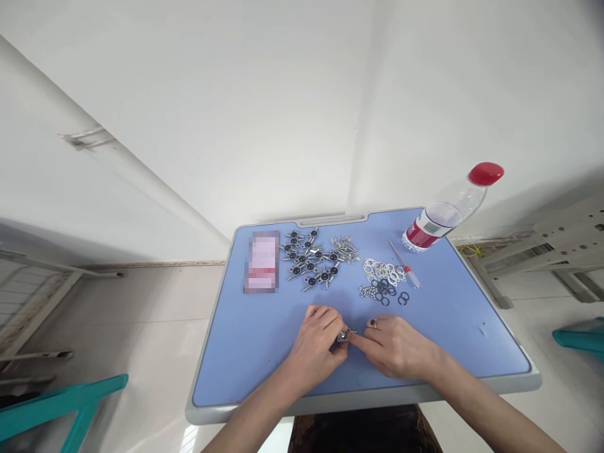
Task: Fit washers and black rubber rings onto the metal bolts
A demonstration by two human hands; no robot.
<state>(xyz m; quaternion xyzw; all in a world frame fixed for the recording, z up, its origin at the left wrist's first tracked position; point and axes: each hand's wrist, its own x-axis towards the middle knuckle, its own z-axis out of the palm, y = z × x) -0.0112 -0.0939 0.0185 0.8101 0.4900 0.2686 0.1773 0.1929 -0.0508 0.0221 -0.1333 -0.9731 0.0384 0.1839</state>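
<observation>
Metal fitting pinched in curled left-hand fingers; right hand fingers together, one touching it; fitting's shape mostly hidden. Left hand.

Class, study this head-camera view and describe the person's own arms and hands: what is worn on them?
The left hand and right hand are gloveless. The left forearm and right forearm are bare, with no sleeve or watch in view. A ring with a dark top sits on a finger of the right hand.
</observation>
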